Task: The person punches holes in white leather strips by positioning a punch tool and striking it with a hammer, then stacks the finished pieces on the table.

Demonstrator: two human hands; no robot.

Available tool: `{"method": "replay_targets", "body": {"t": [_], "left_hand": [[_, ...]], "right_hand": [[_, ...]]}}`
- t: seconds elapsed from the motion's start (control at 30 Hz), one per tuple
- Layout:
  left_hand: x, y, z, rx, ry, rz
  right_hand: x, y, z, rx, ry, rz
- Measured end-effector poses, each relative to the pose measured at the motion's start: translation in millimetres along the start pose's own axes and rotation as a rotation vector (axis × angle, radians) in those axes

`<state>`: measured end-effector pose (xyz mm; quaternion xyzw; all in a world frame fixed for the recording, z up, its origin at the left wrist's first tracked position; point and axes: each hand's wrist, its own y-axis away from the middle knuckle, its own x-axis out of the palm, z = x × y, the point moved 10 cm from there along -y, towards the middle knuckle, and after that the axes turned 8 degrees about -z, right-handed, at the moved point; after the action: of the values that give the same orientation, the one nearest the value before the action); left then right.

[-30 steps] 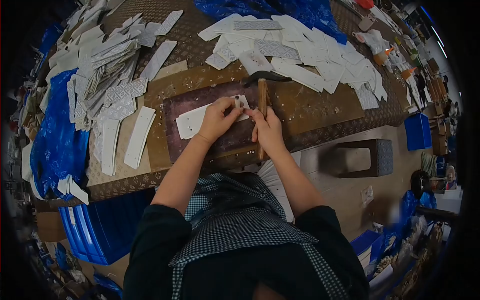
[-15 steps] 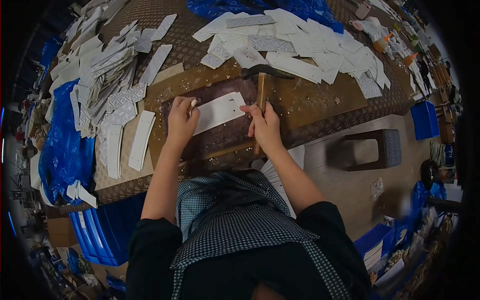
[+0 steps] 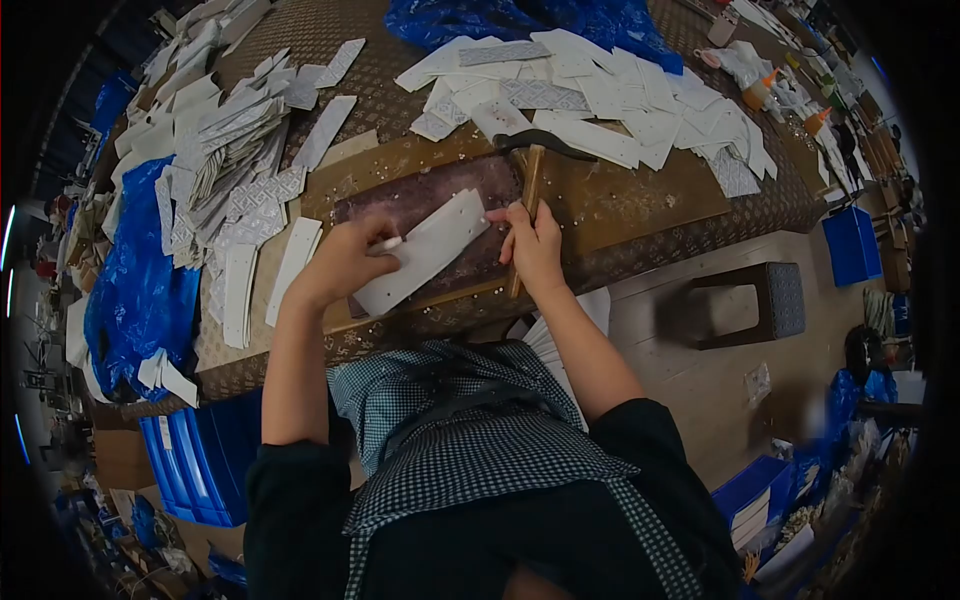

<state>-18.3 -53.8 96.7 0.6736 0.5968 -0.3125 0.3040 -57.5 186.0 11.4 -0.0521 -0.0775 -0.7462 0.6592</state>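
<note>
Left grip [image 3: 342,264], fingers closed on a small white peg [image 3: 387,243], overlaps the left edge of the white strip [image 3: 428,256] mid-frame, long axis lower left to upper right, far end just beside the right grip [image 3: 536,248], clamped round the hammer [image 3: 531,182].

Bench [image 3: 370,90] before person. On it board [image 3: 640,203], pad [image 3: 410,190] on board's left part. Strip [image 3: 430,258] slantwise over pad, between left hand [image 3: 350,262], small rod [image 3: 386,243] in its fingers, and right hand [image 3: 537,245], around hammer [image 3: 532,185]. Left of pad: two loose pieces [image 3: 240,295]; beyond them, stack [image 3: 235,140]. Behind pad, rightward: heap [image 3: 650,105]; behind heap, plastic sheet [image 3: 540,25]. Below bench, left: bin [image 3: 195,465]. Right: stool [image 3: 785,300] on floor [image 3: 685,390].
</note>
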Motion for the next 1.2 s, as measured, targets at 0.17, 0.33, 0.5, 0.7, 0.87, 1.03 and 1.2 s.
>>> {"method": "replay_targets", "body": {"t": [0.17, 0.33, 0.5, 0.7, 0.87, 1.03, 1.2], "left_hand": [[-58, 17, 25, -0.023, -0.190, -0.412], [-38, 5, 40, 0.091, -0.426, -0.541], [23, 52, -27, 0.275, -0.127, 0.028], [-15, 42, 21, -0.102, 0.173, -0.068], [-20, -50, 20, -0.129, 0.780, -0.379], [4, -172, -57, -0.063, 1.246, -0.294], [15, -166, -32, -0.077, 1.149, -0.296]], "right_hand": [[-1, 0, -1, 0.010, 0.004, -0.030], [-1, -1, 0, -0.032, -0.005, -0.029], [-9, -3, -7, 0.009, -0.140, -0.075], [-10, 1, -4, 0.038, -0.177, -0.092], [-7, 6, 3, 0.031, -0.134, -0.068], [-5, 6, -6, 0.066, -0.149, -0.047], [-6, 6, 1, 0.048, -0.130, -0.041]]}}
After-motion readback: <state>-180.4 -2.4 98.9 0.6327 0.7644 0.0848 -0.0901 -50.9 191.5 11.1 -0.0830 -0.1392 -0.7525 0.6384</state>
